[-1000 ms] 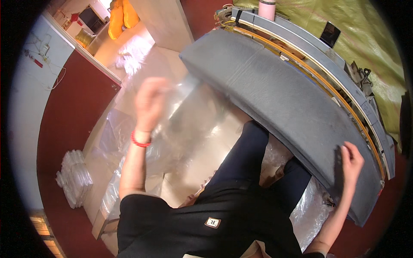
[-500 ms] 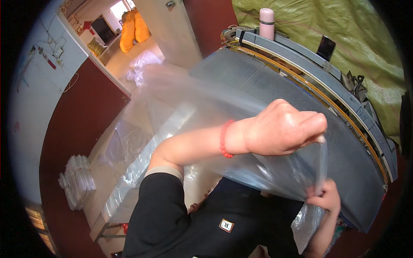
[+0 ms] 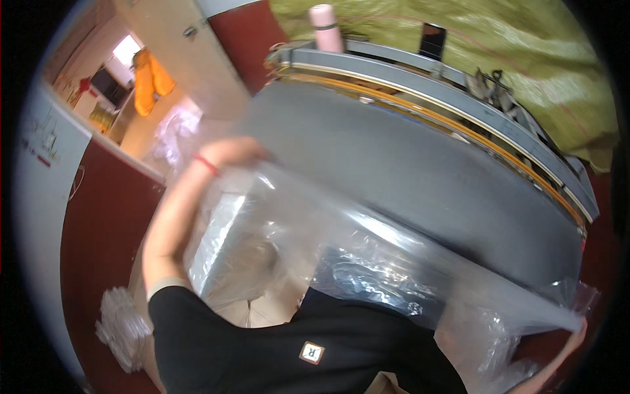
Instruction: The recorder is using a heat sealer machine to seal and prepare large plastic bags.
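A long grey curved panel lies across in front of me. A big clear plastic bag is stretched along its near side. My left hand, blurred and with a red band at the wrist, grips the plastic at the panel's left end. My right hand shows only partly at the lower right rim and holds the bag's other end by the panel's right end. My black shirt fills the bottom middle.
Behind the panel runs a long bench with an orange stripe, carrying a pink bottle and a dark phone. Green cloth lies beyond it. A stack of clear bags sits lower left; an orange garment hangs far left.
My left hand has swung from the panel's right end, near my right hand, back to its left end, drawing the plastic out along the panel. My right hand stays at the right end.
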A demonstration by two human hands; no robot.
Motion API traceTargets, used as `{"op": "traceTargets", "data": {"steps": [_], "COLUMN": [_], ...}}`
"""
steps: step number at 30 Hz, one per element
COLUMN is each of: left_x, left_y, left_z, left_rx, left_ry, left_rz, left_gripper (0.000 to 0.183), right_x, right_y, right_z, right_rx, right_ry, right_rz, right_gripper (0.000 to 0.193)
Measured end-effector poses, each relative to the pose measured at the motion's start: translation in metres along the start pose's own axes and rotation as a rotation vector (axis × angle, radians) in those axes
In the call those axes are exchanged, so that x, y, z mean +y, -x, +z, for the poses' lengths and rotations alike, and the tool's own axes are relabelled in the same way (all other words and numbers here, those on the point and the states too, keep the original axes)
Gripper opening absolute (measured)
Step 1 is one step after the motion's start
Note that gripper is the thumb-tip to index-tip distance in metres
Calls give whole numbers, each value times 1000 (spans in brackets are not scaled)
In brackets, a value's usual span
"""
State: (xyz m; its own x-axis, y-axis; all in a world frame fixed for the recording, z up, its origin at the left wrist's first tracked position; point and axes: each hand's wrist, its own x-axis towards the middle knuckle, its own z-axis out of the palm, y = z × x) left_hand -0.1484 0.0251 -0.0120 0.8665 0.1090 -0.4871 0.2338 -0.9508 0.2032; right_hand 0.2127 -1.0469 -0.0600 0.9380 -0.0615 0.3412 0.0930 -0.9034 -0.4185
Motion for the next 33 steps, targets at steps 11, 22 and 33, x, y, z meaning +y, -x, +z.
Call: {"op": "traceTargets", "data": {"steps": [11, 22, 33], "left_x": [-7, -60, -155], "left_y": [-108, -186, -148], "left_z": [-18, 25, 31], "left_rx": [968, 735, 739], "left_ry": [283, 122, -1], "left_rz": [-152, -628, -619], "left_gripper": [39, 53, 56], "right_x": [-220, -287, -235], "right_y": [12, -66, -5], "right_z": [152, 68, 197], "right_rx": [-223, 166, 94], "right_ry": [-271, 33, 320], "right_rz": [-154, 40, -44], "right_gripper": [10, 28, 49]}}
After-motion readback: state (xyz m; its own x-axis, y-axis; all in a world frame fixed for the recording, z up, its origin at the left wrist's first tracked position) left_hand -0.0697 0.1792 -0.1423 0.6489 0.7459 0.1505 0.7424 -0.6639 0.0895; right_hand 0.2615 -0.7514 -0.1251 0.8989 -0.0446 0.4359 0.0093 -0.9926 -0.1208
